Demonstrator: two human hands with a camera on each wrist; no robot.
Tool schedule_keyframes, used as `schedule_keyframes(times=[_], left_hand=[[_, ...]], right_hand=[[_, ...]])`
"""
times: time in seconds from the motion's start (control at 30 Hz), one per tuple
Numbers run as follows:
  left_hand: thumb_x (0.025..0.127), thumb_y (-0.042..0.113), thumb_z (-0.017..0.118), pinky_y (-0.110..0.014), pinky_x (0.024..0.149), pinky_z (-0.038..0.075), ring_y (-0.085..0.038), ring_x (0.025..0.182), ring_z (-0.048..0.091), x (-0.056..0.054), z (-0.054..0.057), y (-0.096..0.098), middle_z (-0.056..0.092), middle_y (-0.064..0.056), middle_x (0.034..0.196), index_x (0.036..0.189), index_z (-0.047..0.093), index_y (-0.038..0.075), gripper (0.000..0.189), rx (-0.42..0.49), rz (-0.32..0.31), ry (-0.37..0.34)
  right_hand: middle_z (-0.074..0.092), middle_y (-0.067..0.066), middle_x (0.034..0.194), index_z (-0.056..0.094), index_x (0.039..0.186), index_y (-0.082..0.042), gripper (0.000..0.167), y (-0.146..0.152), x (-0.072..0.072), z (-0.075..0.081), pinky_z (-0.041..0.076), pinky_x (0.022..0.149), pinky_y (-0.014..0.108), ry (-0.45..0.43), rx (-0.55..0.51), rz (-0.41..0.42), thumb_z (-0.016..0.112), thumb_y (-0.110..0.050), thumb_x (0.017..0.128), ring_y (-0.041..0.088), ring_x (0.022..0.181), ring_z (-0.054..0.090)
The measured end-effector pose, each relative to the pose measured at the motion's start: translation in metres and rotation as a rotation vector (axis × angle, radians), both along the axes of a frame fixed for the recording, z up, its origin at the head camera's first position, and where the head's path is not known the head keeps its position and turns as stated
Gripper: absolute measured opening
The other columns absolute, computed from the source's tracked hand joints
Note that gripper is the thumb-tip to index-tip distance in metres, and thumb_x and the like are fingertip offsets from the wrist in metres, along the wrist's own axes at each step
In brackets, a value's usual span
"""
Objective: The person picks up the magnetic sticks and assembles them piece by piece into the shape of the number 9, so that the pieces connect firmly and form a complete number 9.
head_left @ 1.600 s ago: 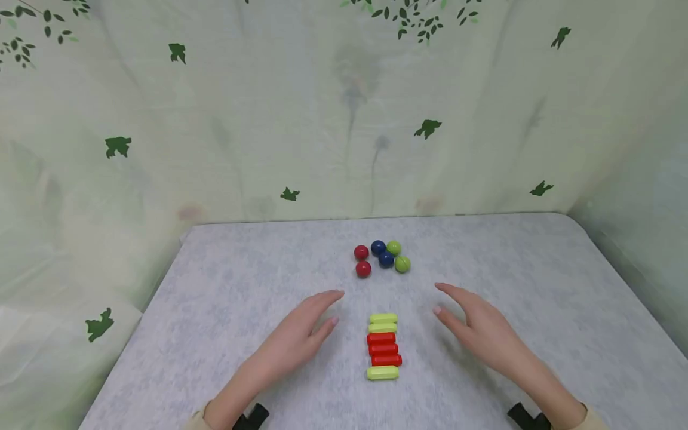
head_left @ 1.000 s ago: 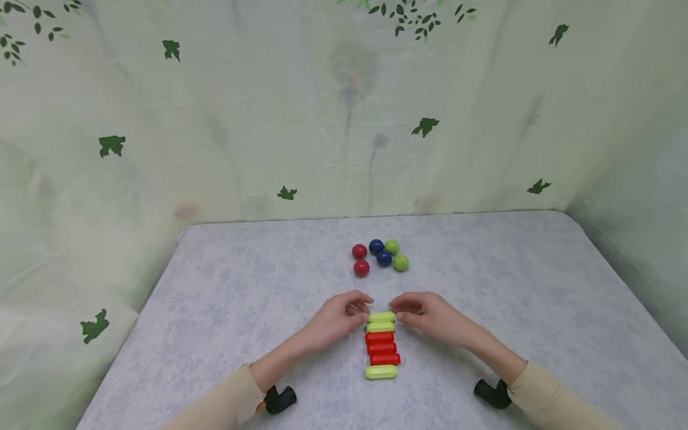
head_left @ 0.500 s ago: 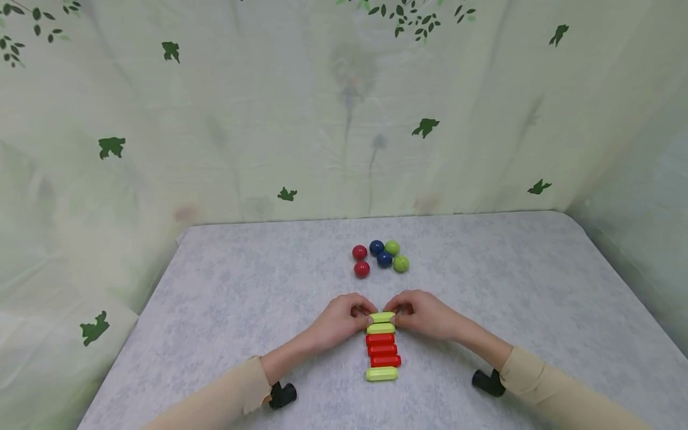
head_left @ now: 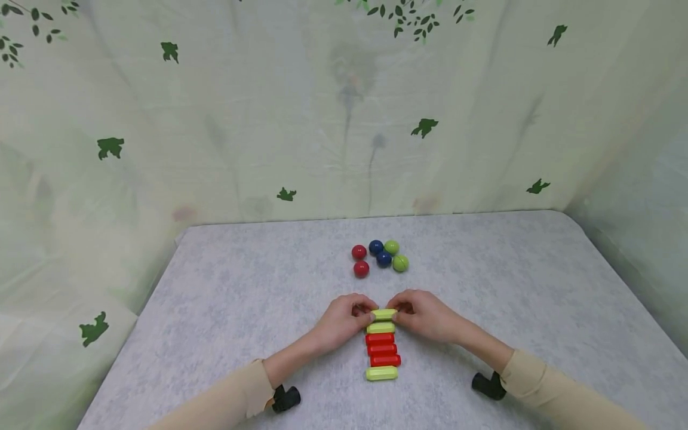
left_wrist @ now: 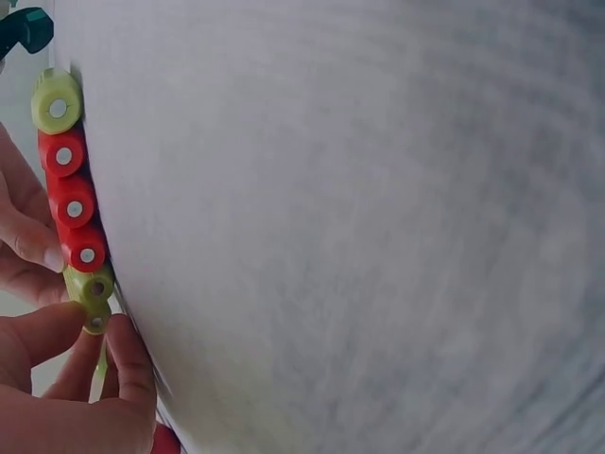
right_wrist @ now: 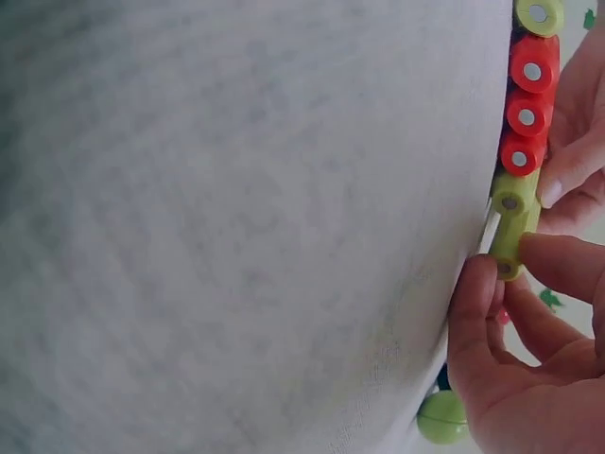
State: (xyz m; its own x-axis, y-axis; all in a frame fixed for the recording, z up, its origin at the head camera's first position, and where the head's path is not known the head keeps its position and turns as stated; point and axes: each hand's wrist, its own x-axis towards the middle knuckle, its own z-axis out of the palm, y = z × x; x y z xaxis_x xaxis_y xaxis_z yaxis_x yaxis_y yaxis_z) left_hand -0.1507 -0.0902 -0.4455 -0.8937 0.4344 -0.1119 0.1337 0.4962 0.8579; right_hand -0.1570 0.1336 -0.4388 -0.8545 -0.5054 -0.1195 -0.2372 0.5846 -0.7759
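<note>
A column of short magnetic rods lies on the table, with round metal spots on their ends in both wrist views. At its far end, my left hand [head_left: 344, 321] and right hand [head_left: 427, 315] pinch a yellow-green magnetic rod [head_left: 384, 315] by opposite ends between thumb and fingers. Just nearer is another yellow-green rod [head_left: 380, 328], a narrow gap apart in the head view. Three red rods [head_left: 382, 349] follow, slightly staggered. One more yellow-green rod [head_left: 381, 373] closes the near end. The left wrist view shows the left fingers on the pinched rod's end [left_wrist: 96, 323].
Beyond the hands sit two red balls [head_left: 361, 269], two dark blue balls [head_left: 384, 258] and two green balls [head_left: 400, 263]. A grey cloth covers the table [head_left: 242, 275]. A leaf-patterned curtain [head_left: 242, 119] hangs behind it. Black cameras [head_left: 286, 398] are strapped at the wrists.
Both hands came inward from either side, their fingers closing on the ends of the far yellow-green rod. That rod has since shifted slightly away from its neighbour. The other rods and balls stay put.
</note>
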Motion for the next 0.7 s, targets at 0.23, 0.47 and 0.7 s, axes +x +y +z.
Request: schedule_keyframes(times=[0.23,0.47,0.7], left_hand=[[0.094,0.011,0.064,-0.029,0.073,0.049,-0.015,0.082,0.057,-0.008,0.000,-0.001,0.063,0.003,0.090,0.108,0.071,0.009,0.016,-0.018,0.032,0.040],[0.093,0.010,0.065,-0.030,0.075,0.050,-0.017,0.084,0.058,-0.032,0.001,-0.001,0.065,0.001,0.094,0.107,0.071,0.007,0.016,-0.027,0.079,0.073],[0.090,0.009,0.069,-0.028,0.072,0.050,-0.017,0.080,0.056,-0.048,-0.002,0.001,0.064,-0.001,0.090,0.109,0.071,0.005,0.019,-0.033,0.107,0.105]], right_hand=[[0.061,-0.001,0.089,0.070,0.105,-0.010,0.015,-0.002,-0.007,-0.002,0.049,0.073,0.032,-0.007,-0.058,-0.019,0.063,-0.005,0.093,0.018,0.081,0.055],[0.062,-0.001,0.087,0.070,0.103,-0.007,0.013,-0.011,-0.029,-0.006,0.049,0.073,0.031,0.031,-0.065,-0.078,0.064,-0.003,0.092,0.018,0.079,0.055],[0.061,0.001,0.085,0.071,0.103,-0.006,0.013,-0.016,-0.043,-0.004,0.049,0.069,0.030,0.035,-0.054,-0.099,0.065,-0.004,0.092,0.019,0.077,0.054]])
